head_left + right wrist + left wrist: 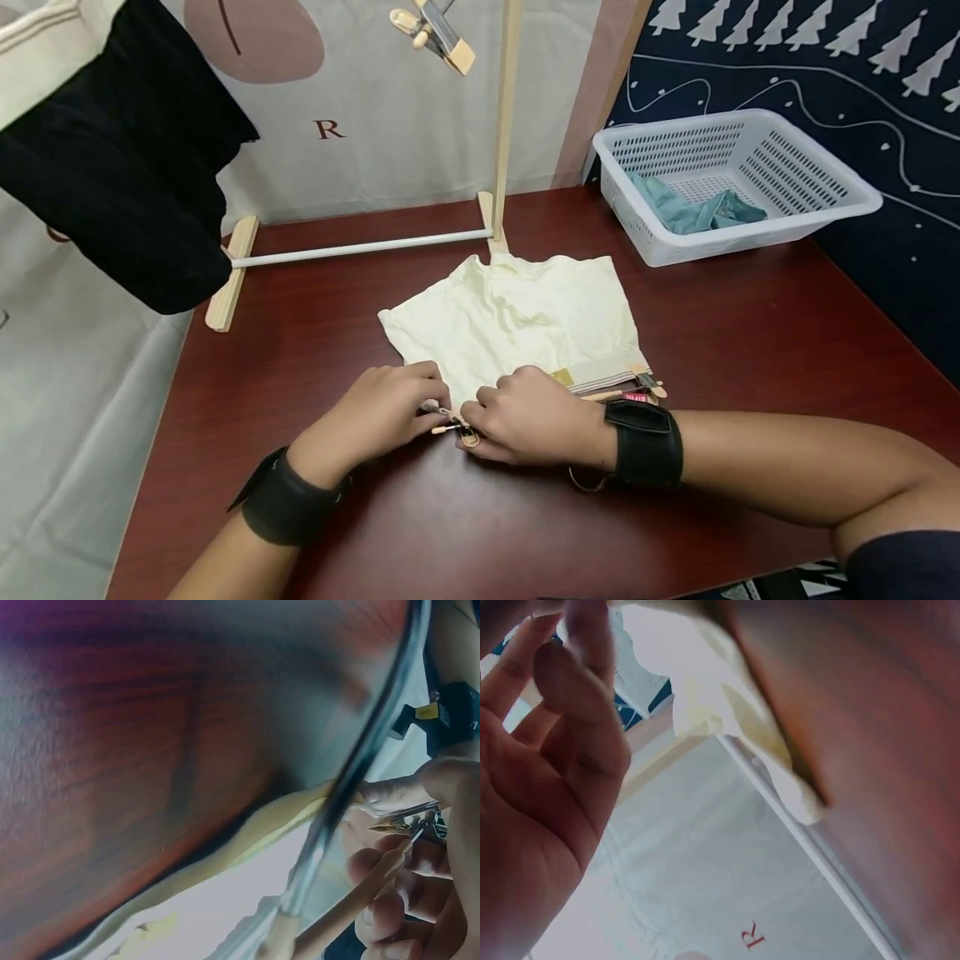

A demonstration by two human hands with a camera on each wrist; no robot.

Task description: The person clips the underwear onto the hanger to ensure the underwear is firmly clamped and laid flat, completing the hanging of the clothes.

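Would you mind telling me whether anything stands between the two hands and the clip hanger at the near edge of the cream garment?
Nothing visible does. The left hand and right hand already pinch the clip of the wooden hanger at the near edge of the cream garment, on the table.

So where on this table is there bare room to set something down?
Bare wood lies right of the cream garment, below the white basket, and left of it, below the rack's base bar. It is crowded at the near hem, where both hands work a hanger clip.
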